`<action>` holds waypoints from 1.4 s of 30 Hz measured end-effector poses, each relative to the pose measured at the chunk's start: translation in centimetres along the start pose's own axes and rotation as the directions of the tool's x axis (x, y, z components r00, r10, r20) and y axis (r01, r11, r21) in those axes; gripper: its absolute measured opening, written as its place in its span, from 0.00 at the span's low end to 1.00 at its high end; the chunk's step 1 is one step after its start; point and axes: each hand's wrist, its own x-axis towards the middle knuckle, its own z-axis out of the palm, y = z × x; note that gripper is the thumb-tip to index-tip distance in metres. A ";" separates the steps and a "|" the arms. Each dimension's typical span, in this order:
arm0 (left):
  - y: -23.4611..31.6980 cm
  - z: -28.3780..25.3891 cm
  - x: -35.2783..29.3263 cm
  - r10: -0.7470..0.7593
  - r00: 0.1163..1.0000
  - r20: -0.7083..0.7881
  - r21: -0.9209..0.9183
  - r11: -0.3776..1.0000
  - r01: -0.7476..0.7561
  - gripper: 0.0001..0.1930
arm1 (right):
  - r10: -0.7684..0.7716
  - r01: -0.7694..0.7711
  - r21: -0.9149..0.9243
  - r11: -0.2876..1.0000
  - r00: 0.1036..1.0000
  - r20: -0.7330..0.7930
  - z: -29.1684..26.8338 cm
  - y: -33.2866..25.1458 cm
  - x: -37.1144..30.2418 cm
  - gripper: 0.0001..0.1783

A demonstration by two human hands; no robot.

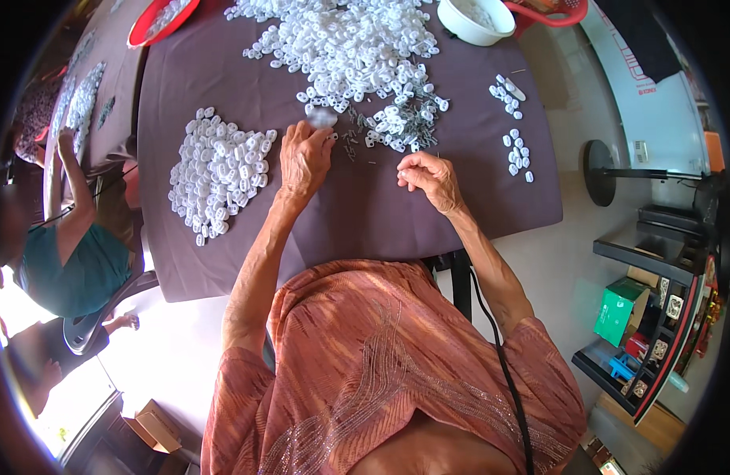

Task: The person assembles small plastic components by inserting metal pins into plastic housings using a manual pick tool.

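My left hand (pixel 304 161) is over the dark cloth, its fingers closed at the tips around a small white plastic piece (pixel 331 136). Just beyond those fingers is a blurred pale patch (pixel 321 118). To the right, my right hand (pixel 430 180) is pinched together; whatever is between its fingertips is too small to name. Between and beyond the hands lie small grey metal pins (pixel 350 142), some mixed with a cluster of white pieces (pixel 392 127). A large heap of white oval plastic pieces (pixel 357 47) spreads across the far side. Another pile (pixel 218 170) lies left of my left hand.
Two small groups of white pieces (pixel 517 150) lie near the table's right edge. A white bowl (pixel 477 20), a red basket (pixel 567 14) and a red bowl (pixel 165 22) stand at the far side. At the left, another person (pixel 76 261) sits by a second table. Shelves (pixel 646 301) stand at right.
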 end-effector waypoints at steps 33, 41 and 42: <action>11.8 -5.6 5.7 -0.231 0.806 0.545 -0.800 -0.432 0.416 0.07 | -0.550 0.495 -0.324 0.806 0.829 -0.102 1.9 -15.2 3.6 0.05; 11.9 -5.5 5.8 -0.264 0.811 0.522 -0.810 -0.450 0.375 0.07 | -0.578 0.499 -0.376 0.781 0.806 -0.131 2.3 -15.1 3.8 0.04; 11.9 -5.5 5.8 -0.265 0.812 0.521 -0.811 -0.451 0.373 0.07 | -0.577 0.499 -0.376 0.781 0.806 -0.129 2.3 -15.1 3.9 0.04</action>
